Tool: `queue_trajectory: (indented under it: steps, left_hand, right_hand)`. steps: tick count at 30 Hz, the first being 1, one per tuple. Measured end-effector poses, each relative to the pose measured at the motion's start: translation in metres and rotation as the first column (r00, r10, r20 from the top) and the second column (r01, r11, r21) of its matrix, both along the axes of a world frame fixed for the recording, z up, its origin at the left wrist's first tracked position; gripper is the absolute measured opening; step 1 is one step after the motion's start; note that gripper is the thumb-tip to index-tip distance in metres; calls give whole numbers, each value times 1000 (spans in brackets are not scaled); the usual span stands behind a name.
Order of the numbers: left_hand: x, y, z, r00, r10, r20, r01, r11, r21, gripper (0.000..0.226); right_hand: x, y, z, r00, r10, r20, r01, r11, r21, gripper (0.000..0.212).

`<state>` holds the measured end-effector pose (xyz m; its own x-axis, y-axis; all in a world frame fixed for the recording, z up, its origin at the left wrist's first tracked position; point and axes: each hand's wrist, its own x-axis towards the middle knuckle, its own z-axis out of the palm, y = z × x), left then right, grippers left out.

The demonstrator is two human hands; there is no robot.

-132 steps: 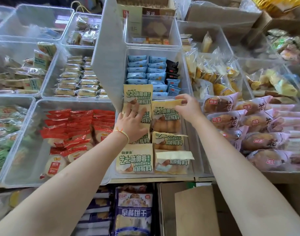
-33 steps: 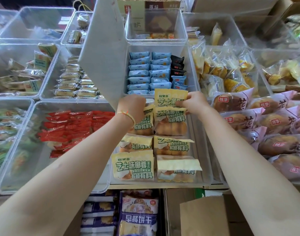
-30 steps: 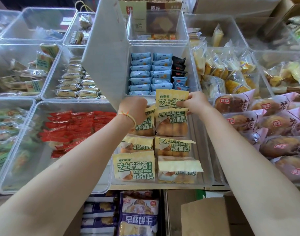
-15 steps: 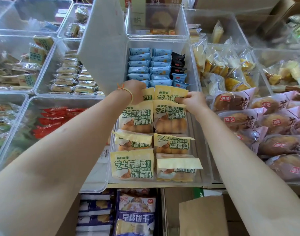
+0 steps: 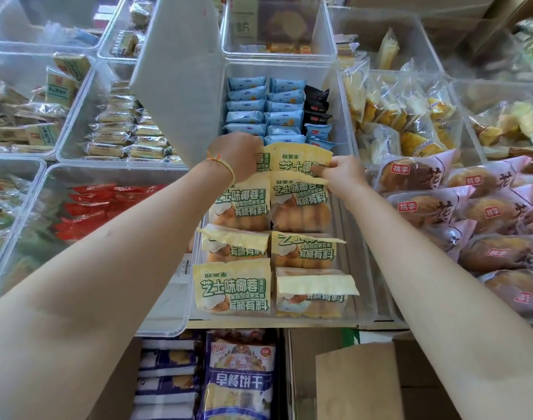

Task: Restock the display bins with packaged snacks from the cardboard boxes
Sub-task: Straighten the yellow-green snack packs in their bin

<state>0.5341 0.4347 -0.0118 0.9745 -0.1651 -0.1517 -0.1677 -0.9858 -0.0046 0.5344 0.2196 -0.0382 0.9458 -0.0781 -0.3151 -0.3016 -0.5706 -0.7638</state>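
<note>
A clear display bin at the centre holds two rows of yellow and green bread packets. At its far end stands a rearmost yellow packet. My right hand pinches that packet's right edge. My left hand, with a thread band on the wrist, is curled at the left side of the rear packets; its fingertips are hidden behind them. A brown cardboard box sits open below the shelf edge.
A bin lid stands upright left of centre. Blue packets fill the bin behind. Red packets lie in the left bin, pink bread bags at the right. Biscuit packs lie below the shelf.
Both hands have moved from the middle of the bin to its far end. Packets at the rear now stand upright in two rows. The camera has tilted slightly.
</note>
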Motion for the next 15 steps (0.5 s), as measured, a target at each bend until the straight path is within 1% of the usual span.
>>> queue_trajectory:
  steps: [2,5,8,10,12,15]
  left_hand:
    - [-3,3,-2,999,8,-33,-9,999,-36,12]
    - [-3,3,2,996,11,-87,-14,999,-28,15]
    - [0,-2,8,995,49,-83,-51,998,-29,14]
    - [4,-1,15,992,102,-76,-110,988,-106,22]
    - [8,1,24,991,127,-42,-132,977,-166,31]
    - [9,4,33,988,151,-18,-152,964,-217,37]
  right_hand:
    - [-1,1,-3,999,-29,17,29,999,-18,9]
    - [2,5,-6,998,-53,15,54,998,-36,7]
    - [5,6,-1,997,-60,-57,59,998,-22,14]
    - [6,2,3,994,-29,-102,32,999,25,13]
    - [6,-5,10,998,-8,-70,10,999,31,8]
    - [8,-12,21,1000,-13,23,12,998,58,8]
